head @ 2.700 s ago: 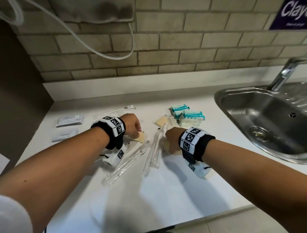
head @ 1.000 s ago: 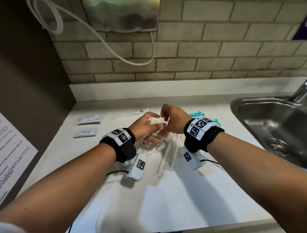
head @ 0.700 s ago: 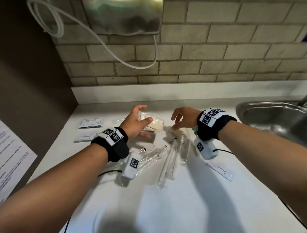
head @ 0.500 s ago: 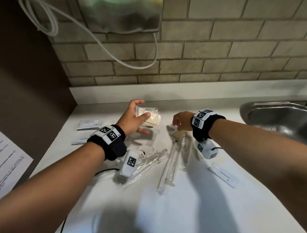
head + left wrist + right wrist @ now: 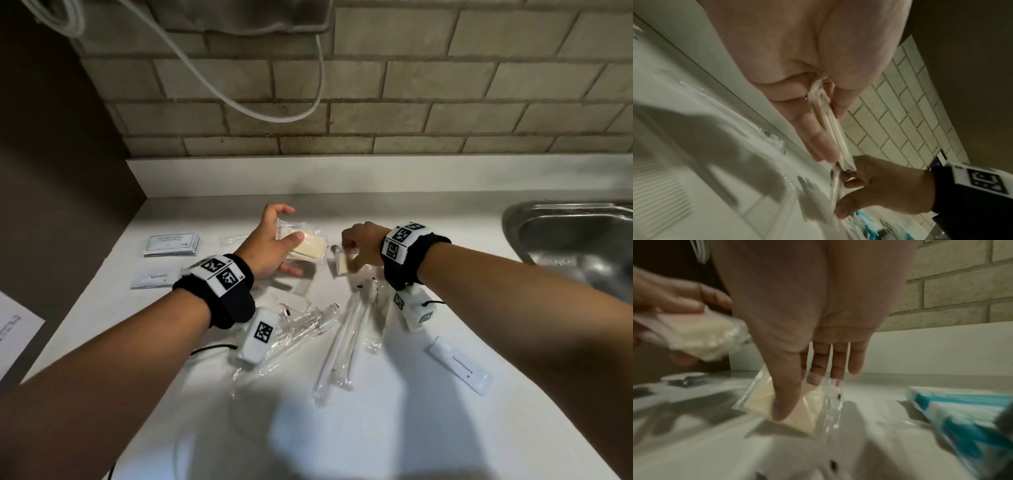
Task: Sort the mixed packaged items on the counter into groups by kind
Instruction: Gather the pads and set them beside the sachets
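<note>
Left hand [image 5: 270,245] grips stack of wrapped soap bars [image 5: 305,246], lifted at 12 o'clock over counter [image 5: 394,428]. Right hand [image 5: 363,245] fingers [image 5: 786,395] pinch another soap packet [image 5: 795,410] just right. Judgement: light, stiff bar, slick crinkly film; hold across flat faces, not loose edge.

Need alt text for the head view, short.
Left hand holds clear-wrapped cream soap packets above a white counter; right hand pinches another soap packet. Wrapped toothbrushes lie below them.
</note>
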Demonstrator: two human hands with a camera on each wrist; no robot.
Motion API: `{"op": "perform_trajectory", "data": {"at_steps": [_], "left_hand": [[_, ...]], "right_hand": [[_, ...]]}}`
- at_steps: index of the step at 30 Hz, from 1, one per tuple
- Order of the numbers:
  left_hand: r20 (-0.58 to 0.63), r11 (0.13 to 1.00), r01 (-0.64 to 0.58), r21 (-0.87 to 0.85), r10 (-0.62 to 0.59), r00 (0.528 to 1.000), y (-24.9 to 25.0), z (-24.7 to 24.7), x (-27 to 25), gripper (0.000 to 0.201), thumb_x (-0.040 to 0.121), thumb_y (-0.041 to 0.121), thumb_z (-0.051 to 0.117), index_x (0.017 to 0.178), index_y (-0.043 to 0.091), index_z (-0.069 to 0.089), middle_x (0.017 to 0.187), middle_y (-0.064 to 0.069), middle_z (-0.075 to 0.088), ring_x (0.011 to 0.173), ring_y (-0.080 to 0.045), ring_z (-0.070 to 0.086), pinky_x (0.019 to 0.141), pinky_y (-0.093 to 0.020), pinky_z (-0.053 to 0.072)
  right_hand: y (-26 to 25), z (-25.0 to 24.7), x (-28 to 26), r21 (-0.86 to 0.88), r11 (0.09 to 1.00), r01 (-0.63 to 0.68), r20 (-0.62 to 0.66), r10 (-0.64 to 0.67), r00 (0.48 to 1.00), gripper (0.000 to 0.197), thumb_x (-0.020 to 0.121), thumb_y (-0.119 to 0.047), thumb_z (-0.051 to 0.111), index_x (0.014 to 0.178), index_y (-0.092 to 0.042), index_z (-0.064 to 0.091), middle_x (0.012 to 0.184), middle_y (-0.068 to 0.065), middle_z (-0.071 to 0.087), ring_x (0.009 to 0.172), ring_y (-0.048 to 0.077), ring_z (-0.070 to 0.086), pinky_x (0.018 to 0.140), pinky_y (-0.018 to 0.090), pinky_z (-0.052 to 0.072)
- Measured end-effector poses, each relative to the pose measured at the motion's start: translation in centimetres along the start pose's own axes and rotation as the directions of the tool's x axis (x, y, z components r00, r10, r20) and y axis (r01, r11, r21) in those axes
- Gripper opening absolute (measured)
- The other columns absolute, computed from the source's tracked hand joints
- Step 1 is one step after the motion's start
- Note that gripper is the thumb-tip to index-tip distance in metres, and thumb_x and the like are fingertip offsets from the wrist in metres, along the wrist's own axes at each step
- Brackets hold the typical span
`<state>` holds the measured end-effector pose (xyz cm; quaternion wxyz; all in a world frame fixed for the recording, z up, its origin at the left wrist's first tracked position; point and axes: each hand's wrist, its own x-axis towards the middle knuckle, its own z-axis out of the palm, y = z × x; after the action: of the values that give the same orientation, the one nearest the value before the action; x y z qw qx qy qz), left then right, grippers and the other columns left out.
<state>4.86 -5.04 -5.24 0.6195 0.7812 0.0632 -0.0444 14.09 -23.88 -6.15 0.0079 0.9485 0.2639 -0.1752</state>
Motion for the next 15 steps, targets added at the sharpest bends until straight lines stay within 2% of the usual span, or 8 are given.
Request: {"op": "perform_trajectory", "data": {"at_steps": [3,4,6,7,9,11,13,15], "left_hand": [[-0.038,0.999,0.005,0.042,-0.004,0.999,-0.3,-0.3,-0.2,0.023,0.099,0.014,0.049,0.118,0.026,0.042,0.124,-0.017,0.049,0.088,-0.032,0.066,0.058,-0.044,0.061],[-0.053,0.998,0.004,0.055,-0.001,0.999,-0.3,-0.4,-0.3,0.02,0.1,0.015,0.047,0.116,0.024,0.043,0.124,-0.018,0.048,0.087,-0.031,0.066,0.056,-0.041,0.061],[-0.084,0.998,0.012,0.068,-0.006,0.996,-0.3,-0.8,-0.5,0.015,0.101,0.017,0.045,0.115,0.02,0.044,0.123,-0.019,0.049,0.079,-0.029,0.066,0.051,-0.034,0.06],[-0.092,0.997,0.024,0.072,-0.017,0.996,-0.3,-1.1,-0.8,0.015,0.101,0.018,0.045,0.115,0.019,0.044,0.122,-0.019,0.051,0.074,-0.031,0.068,0.051,-0.035,0.06],[-0.071,0.997,0.059,0.058,-0.055,0.996,-0.3,-1.4,-1.3,0.012,0.1,0.022,0.046,0.112,0.021,0.047,0.121,-0.017,0.053,0.072,-0.038,0.071,0.066,-0.05,0.06],[-0.033,0.997,0.072,0.008,-0.072,0.997,-0.1,-1.5,-2.1,0.006,0.099,0.023,0.049,0.104,0.025,0.051,0.121,-0.017,0.056,0.078,-0.04,0.072,0.078,-0.062,0.054],[-0.013,0.997,0.071,-0.021,-0.071,0.997,0.1,-1.5,-2.9,0.006,0.1,0.019,0.048,0.103,0.021,0.053,0.119,-0.017,0.058,0.08,-0.038,0.072,0.074,-0.056,0.058],[0.003,0.994,0.074,-0.083,-0.074,0.997,0.3,-2.1,-4.2,0.011,0.101,0.017,0.043,0.109,0.014,0.051,0.114,-0.018,0.061,0.079,-0.035,0.07,0.062,-0.043,0.061]], "right_hand": [[-0.6,-1.1,-0.6,0.134,0.99,0.04,-0.064,-0.031,0.997,0.028,0.078,-0.019,0.076,0.099,-0.01,0.059,0.103,0.009,0.062,0.095,0.028,0.058,0.07,0.026,0.037],[-0.7,-1.6,-1.0,0.169,0.984,0.05,-0.076,-0.038,0.996,0.023,0.079,-0.019,0.076,0.09,-0.014,0.056,0.097,0.008,0.06,0.089,0.025,0.057,0.069,0.026,0.037],[-0.9,-2.7,-2.1,0.252,0.964,0.091,-0.057,-0.079,0.995,0.03,0.077,-0.017,0.078,0.074,-0.019,0.049,0.088,0.008,0.061,0.075,0.022,0.056,0.065,0.027,0.042],[-1.3,-3.3,-2.9,0.294,0.948,0.124,-0.036,-0.119,0.992,0.034,0.075,-0.017,0.08,0.07,-0.021,0.047,0.084,0.011,0.063,0.067,0.022,0.056,0.062,0.028,0.045],[-2.3,-4.0,-4.2,0.343,0.921,0.185,-0.025,-0.187,0.982,0.033,0.072,-0.017,0.083,0.07,-0.019,0.05,0.077,0.009,0.066,0.059,0.018,0.056,0.059,0.028,0.047],[-4.0,-4.5,-5.1,0.357,0.903,0.24,-0.073,-0.229,0.971,0.03,0.07,-0.02,0.084,0.071,-0.022,0.054,0.067,-0.003,0.064,0.054,0.011,0.055,0.055,0.022,0.044],[-6.0,-4.6,-5.6,0.389,0.876,0.284,-0.132,-0.252,0.959,0.029,0.069,-0.024,0.085,0.076,-0.023,0.057,0.067,-0.008,0.063,0.052,0.007,0.056,0.051,0.016,0.042],[-8.0,-4.4,-5.7,0.374,0.875,0.307,-0.201,-0.246,0.948,0.034,0.068,-0.029,0.086,0.087,-0.019,0.06,0.074,-0.007,0.062,0.053,0.003,0.052,0.048,0.012,0.039]]}}
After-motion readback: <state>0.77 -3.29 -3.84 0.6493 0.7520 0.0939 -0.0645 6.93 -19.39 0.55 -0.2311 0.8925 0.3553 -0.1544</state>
